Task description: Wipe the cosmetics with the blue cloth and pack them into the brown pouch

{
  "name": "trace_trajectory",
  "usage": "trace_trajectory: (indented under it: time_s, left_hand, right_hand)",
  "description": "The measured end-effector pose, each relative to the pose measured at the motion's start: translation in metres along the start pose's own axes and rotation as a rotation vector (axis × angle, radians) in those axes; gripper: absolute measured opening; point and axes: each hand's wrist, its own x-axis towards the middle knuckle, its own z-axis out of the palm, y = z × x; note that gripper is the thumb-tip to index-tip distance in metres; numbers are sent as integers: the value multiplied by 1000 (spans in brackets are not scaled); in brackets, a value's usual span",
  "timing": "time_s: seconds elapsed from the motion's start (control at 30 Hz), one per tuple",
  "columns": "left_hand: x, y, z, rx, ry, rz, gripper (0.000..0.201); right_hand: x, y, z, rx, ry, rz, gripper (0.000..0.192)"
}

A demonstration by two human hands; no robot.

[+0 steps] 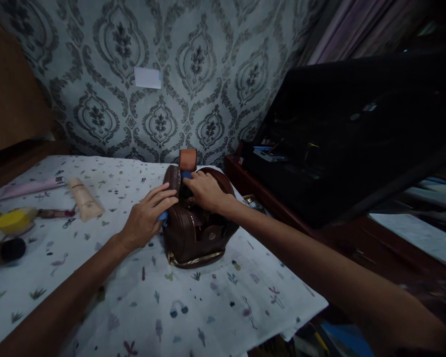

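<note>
Patterned wallpaper backs a desk [245, 297] under a printed cloth, where a brown leather bag [193, 233] stands near the middle. The left hand [144, 220] lies flat, unclenched, against its side; the right hand [204, 191] presses on top, its grip hidden. Uneven pressure could tip the bag.

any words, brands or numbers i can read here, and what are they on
None can be read.
Beige tube: no print can be made out.
Pink tube: no lettering shows.
Pale patch on the wallpaper: blank.
Brown bag under the left hand and right hand: no visible brand mark.
Items in the dark case at right: too small and dim to read.
</note>
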Motion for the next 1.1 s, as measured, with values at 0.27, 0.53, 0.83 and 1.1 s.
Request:
trace_trajectory:
  time_s: [0.27, 0.53, 0.83, 1.1]
  left_hand:
    - [3, 3, -5, 81, -15, 24, 50]
    - [-1, 1, -5, 138, 10, 48, 48]
    - [-3, 6, -7, 247, 25, -156, 44]
    - [-3, 5, -6, 171, 47, -149, 44]
  right_hand:
    - [-6, 6, 5, 54, 45, -48, 31]
    - [-10, 7, 1, 123, 64, -44, 31]
    - [-57, 8, -24, 354, -28, -204, 21]
    - [-126, 3, -21, 538, 76, -329, 20]
